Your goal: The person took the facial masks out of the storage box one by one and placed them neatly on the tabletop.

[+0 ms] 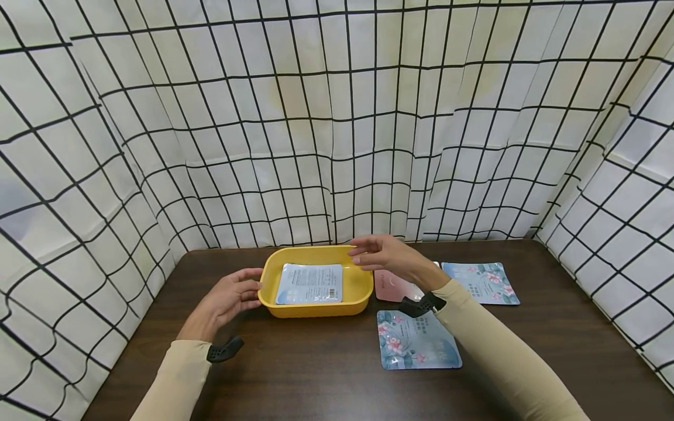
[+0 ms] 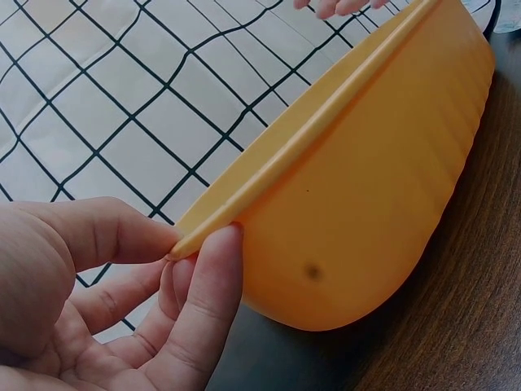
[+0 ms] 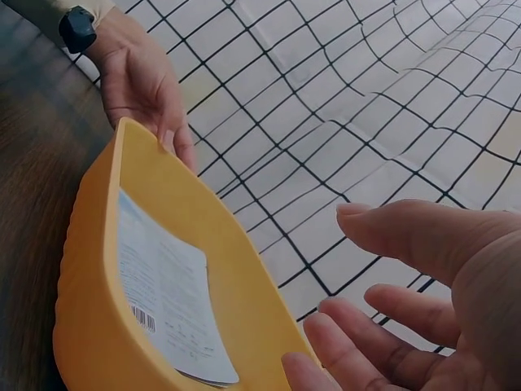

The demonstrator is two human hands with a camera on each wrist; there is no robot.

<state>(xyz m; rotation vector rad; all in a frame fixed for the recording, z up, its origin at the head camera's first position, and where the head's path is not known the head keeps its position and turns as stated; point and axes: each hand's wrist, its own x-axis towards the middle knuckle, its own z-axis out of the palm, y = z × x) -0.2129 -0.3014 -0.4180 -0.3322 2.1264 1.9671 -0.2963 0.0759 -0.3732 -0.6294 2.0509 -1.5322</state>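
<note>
A yellow plastic basin (image 1: 316, 311) stands on the table, with a light blue printed sachet (image 1: 309, 284) lying flat inside, its text and barcode side up. My left hand (image 1: 235, 296) pinches the basin's left rim between thumb and fingers, as the left wrist view shows closely. Over the basin's right end hovers my right hand (image 1: 387, 255), its fingers loosely bent and holding nothing. In the right wrist view the thumb (image 3: 407, 236) is apart from the other fingers. Beneath the right wrist lies a pink sachet (image 1: 394, 286), partly hidden.
Two blue flowered sachets lie right of the basin: a nearer sachet (image 1: 418, 342) toward the front and a farther sachet (image 1: 481, 283) toward the back right. The dark wooden table (image 1: 295, 368) is walled by a white cloth with black grid lines (image 1: 347, 134).
</note>
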